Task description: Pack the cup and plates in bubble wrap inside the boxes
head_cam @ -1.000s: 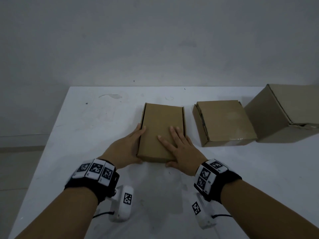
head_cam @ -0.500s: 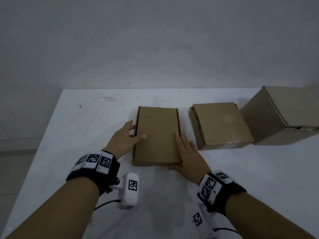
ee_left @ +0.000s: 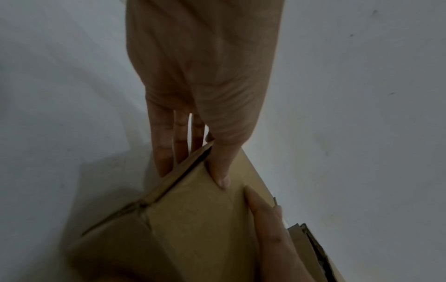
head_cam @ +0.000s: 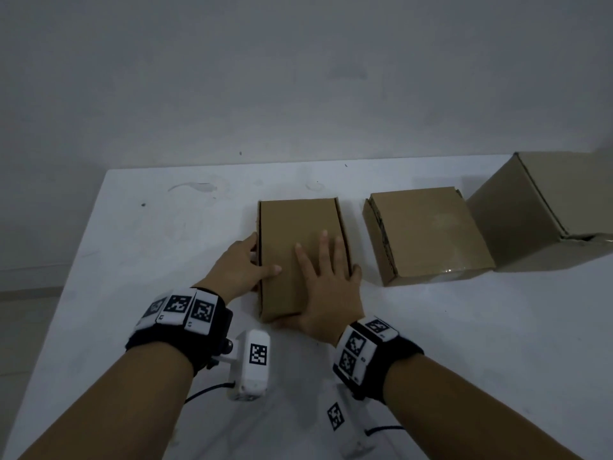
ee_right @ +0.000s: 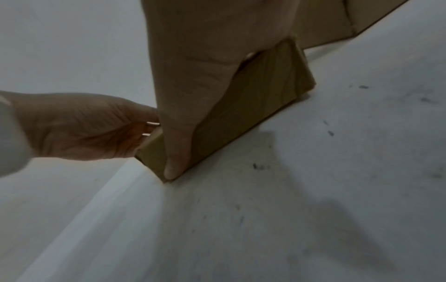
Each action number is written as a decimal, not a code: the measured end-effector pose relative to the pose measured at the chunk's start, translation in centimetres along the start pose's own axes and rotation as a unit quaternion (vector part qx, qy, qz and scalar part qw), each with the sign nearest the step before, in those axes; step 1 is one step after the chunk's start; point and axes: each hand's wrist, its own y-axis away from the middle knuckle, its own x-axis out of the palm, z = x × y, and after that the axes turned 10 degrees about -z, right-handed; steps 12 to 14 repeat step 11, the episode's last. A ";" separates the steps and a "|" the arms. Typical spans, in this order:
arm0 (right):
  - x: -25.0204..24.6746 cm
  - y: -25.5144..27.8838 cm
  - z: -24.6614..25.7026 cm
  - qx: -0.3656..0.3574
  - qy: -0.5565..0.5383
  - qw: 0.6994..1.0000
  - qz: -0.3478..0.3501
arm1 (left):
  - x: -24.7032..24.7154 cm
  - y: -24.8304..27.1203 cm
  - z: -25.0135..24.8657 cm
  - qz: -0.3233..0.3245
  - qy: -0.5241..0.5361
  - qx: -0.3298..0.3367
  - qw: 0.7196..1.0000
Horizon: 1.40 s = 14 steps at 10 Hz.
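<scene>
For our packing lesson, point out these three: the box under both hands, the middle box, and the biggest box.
Flat box point(head_cam: 298, 224), head view: bare far part of its top.
Middle box point(head_cam: 428, 230), head view: centre of its top.
Biggest box point(head_cam: 510, 224), head view: its left side face.

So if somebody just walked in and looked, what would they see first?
Probably the two hands on the flat brown box in the middle of the white table: the left hand grips its left edge, thumb on the lid, and the right hand lies flat on top. Next, two more closed cardboard boxes to the right: a middle box and a big box at the table's far right.
</scene>
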 end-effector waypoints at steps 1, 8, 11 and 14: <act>0.6 0.0 0.7 0.001 0.015 1.000 -0.016 | -0.2 -0.1 0.1 0.002 -0.005 -0.001 1.000; 0.5 1.3 -3.4 0.023 -0.150 0.988 -0.030 | 0.1 -0.5 0.9 -0.008 -0.067 0.030 0.997; -4.1 1.6 -6.6 0.009 -0.150 0.981 0.125 | 2.1 1.3 3.8 -0.083 -0.124 0.076 0.986; -4.1 1.6 -6.6 0.009 -0.150 0.981 0.125 | 2.1 1.3 3.8 -0.083 -0.124 0.076 0.986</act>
